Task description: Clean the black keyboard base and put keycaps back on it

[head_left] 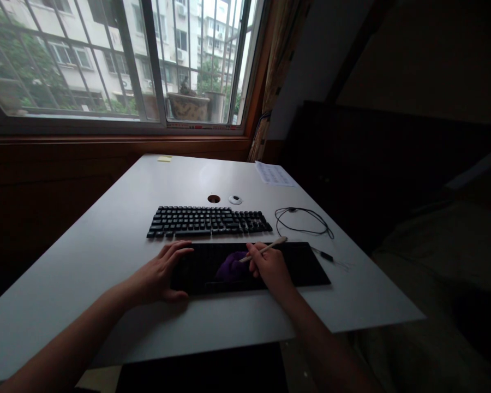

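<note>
A long black keyboard base lies flat near the front of the white table. My left hand grips its left end, fingers over the far edge and thumb at the near edge. Closed around a pale slim stick, my right hand is over the middle of the base. The stick's lower tip meets or is very near a soft purple wad on the base; I cannot tell whether it is cloth or putty. Behind the base, black keycaps are laid out in keyboard rows.
A thin black cable lies coiled at the right, near a small wire-ended tool. Past the keycaps are a round hole and its white cover. Papers and a yellow note lie at the far edge, below a barred window.
</note>
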Demonstrator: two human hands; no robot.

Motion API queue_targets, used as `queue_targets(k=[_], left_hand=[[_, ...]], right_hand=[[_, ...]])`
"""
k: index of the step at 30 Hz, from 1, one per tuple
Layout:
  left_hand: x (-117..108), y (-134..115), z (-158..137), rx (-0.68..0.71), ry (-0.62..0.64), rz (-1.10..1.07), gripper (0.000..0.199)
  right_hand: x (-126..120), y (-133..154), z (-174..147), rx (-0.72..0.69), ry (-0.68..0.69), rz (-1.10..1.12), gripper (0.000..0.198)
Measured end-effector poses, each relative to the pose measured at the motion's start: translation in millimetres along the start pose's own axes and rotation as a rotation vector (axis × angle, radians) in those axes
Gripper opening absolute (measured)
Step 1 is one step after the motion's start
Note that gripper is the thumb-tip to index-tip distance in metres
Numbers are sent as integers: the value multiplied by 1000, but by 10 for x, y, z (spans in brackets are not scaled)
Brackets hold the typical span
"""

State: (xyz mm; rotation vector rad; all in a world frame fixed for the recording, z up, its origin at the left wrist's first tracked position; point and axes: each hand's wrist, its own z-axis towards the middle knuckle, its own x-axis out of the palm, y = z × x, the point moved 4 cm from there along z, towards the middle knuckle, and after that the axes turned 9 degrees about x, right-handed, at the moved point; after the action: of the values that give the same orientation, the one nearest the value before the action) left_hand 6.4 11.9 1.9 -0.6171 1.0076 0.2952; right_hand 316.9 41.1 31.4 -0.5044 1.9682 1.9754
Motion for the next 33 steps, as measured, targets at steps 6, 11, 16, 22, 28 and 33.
queue_targets(k=[6,11,16,22,28,33], left_hand=[[-16,-21,16,9,-10,-10,101],[-15,-8,15,7,-9,-13,101],[1,4,6,18,-16,-16,102],[-5,-7,14,6,-8,-10,102],[-28,-34,29,11,0,-2,99],[-37,-49,36,16,-8,-7,98]], right_hand=[[-60,-82,51,89,0,11,48],[-166,-155,91,114,-88,-15,50],[-381,-174,69,60,-209,-160,56],[-606,-126,35,3,-283,-299,60],[-991,-365,29,21,-392,-373,63],[-1016,-504,-11,94,-314,-189,60]])
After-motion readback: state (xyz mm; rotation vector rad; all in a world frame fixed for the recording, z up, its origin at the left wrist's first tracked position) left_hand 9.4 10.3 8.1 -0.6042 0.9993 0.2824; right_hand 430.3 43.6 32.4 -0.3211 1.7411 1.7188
